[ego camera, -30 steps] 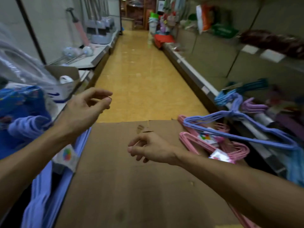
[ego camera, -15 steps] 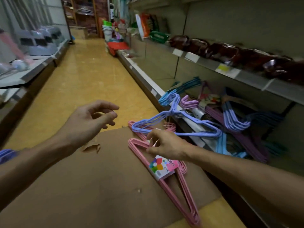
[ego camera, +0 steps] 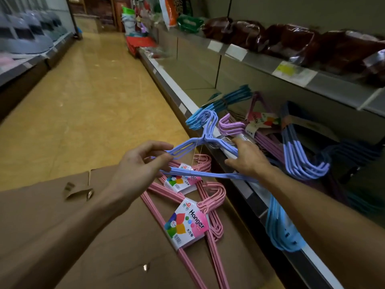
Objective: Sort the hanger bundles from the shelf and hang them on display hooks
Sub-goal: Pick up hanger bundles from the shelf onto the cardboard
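Periwinkle wire hanger bundle (ego camera: 205, 142) held between left hand (ego camera: 141, 163) and right hand (ego camera: 248, 157), above flat brown cardboard sheet (ego camera: 62, 236). Two pink labelled hanger bundles (ego camera: 200, 215) lie on the cardboard's right part. Low metal shelf (ego camera: 260, 197) to the right carries further purple and blue hanger bundles (ego camera: 302, 155)

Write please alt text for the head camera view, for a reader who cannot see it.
Two bare hands hold a periwinkle hanger bundle above a cardboard sheet in a shop aisle: the left hand pinches one end, the right hand holds the other. Two pink hanger bundles lie on the cardboard.
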The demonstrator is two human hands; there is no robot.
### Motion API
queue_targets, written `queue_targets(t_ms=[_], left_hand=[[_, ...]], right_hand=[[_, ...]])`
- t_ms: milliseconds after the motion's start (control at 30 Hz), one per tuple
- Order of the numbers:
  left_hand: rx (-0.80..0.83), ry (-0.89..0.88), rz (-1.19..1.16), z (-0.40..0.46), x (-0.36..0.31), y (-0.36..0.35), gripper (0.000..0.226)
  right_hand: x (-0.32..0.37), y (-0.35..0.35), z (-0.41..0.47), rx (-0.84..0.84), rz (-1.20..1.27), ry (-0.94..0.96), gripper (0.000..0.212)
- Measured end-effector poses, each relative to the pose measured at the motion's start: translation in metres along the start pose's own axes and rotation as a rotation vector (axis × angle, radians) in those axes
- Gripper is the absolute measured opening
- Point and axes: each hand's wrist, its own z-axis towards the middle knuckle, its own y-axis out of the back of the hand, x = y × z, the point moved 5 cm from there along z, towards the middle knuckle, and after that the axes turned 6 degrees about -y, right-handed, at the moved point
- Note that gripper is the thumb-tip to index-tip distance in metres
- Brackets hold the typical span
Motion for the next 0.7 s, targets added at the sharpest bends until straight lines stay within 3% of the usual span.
queue_targets(t_ms=[133,400,700], left_hand=[[-0.011,0.035,-0.031,0.011,0.009,-0.016,0.018],[0.044,0.057,0.030,0.007,0.031,-0.026,0.015],[-0.012,0.038,0.026,0.005,0.017,0.000,0.014]], right_hand=[[-0.013,-0.025,0.015,0.076,-0.317,-0.039,0.060],[-0.033,-0.029,0.025,0.004,-0.551,-0.088,0.041],[-0.007,-0.018,0.000,-0.044,-0.387,0.048,0.013]])
